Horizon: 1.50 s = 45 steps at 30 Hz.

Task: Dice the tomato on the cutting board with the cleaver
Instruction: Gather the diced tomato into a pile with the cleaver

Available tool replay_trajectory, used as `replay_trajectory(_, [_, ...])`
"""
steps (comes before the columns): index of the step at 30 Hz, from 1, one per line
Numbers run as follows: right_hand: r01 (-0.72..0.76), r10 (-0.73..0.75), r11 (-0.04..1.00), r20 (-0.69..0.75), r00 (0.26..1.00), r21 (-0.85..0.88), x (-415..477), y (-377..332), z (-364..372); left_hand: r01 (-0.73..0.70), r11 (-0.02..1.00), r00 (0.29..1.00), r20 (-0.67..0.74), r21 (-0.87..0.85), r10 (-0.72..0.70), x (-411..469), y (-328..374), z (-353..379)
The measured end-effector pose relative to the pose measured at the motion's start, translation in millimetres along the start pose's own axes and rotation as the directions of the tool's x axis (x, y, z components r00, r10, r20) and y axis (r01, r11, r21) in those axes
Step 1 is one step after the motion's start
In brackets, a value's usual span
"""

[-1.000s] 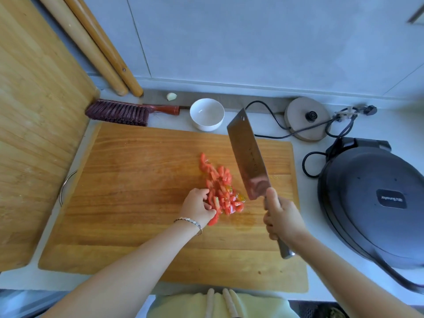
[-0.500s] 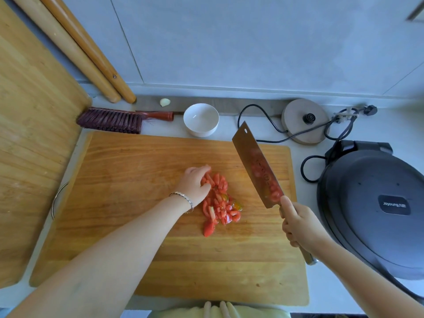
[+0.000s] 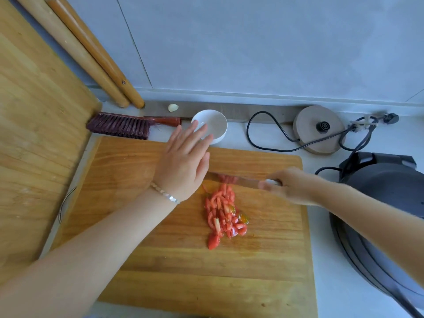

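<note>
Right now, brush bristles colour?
Dark maroon bristles, reddish-brown handle; head view.

We see the tomato (image 3: 223, 214) as a red heap of small pieces mid cutting board (image 3: 142, 260); the cleaver (image 3: 238, 180) lies crosswise at its 12 o'clock end.

Both forearms are bare, no sleeves showing; the left hand (image 3: 183, 166) wears a thin silver-beaded bracelet (image 3: 164, 193) at the wrist, frame centre-left
</note>
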State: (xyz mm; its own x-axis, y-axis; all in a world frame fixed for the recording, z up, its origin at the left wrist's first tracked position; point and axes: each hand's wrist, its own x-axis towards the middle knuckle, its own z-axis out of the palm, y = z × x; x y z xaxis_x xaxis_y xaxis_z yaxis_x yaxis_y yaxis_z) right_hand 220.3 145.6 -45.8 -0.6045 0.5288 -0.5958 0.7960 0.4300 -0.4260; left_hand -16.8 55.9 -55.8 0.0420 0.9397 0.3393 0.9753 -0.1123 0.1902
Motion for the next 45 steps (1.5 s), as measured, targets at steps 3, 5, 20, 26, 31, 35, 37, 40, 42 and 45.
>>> replay_trajectory(3, [0.117, -0.103, 0.978, 0.091, 0.99, -0.172, 20.3, -12.1, -11.3, 0.15, 0.986, 0.915, 0.367, 0.068, -0.164, 5.4, 2.0, 7.8])
replay_trajectory(5, [0.168, -0.137, 0.958, 0.144, 0.98, -0.233, 30.5, -14.7, -10.7, 0.232, 0.97, 0.836, 0.496, 0.067, -0.234, -7.2, -0.5, 23.0])
replay_trajectory(20, [0.157, -0.121, 0.969, 0.187, 0.975, -0.191, 53.8, 30.5, 8.2, 0.318, 0.947, 0.841, 0.478, -0.054, -0.255, 13.3, 16.2, 45.7])
replay_trajectory(26, [0.175, -0.125, 0.948, 0.192, 0.973, -0.267, 41.1, 10.8, 17.1, 0.375, 0.922, 0.801, 0.535, -0.098, -0.269, -17.9, 5.9, 47.9])
replay_trajectory(31, [0.165, -0.13, 0.951, 0.144, 0.981, -0.263, 21.7, 4.8, 21.3, 0.352, 0.931, 0.819, 0.512, -0.091, -0.259, -26.0, 12.8, 38.0])
replay_trajectory(35, [0.163, -0.133, 0.963, 0.148, 0.98, -0.214, 4.5, 4.9, 17.8, 0.305, 0.946, 0.879, 0.415, -0.106, -0.236, -30.7, 20.5, 18.7])
replay_trajectory(37, [0.171, -0.133, 0.958, 0.168, 0.977, -0.231, 5.8, 4.1, 16.3, 0.349, 0.935, 0.852, 0.441, -0.072, -0.284, -37.3, 25.8, 21.4])
replay_trajectory(40, [0.175, -0.124, 0.952, 0.209, 0.97, -0.25, 16.8, 1.3, 16.1, 0.423, 0.906, 0.797, 0.486, -0.024, -0.359, -43.0, 23.8, 34.6])
replay_trajectory(42, [0.175, -0.118, 0.952, 0.228, 0.967, -0.25, 23.6, -0.3, 13.7, 0.444, 0.895, 0.797, 0.473, -0.038, -0.376, -41.3, 20.5, 38.3])
replay_trajectory(45, [0.181, -0.116, 0.95, 0.247, 0.962, -0.256, 32.3, 1.9, 11.3, 0.449, 0.89, 0.809, 0.458, -0.076, -0.369, -35.0, 18.6, 40.9])
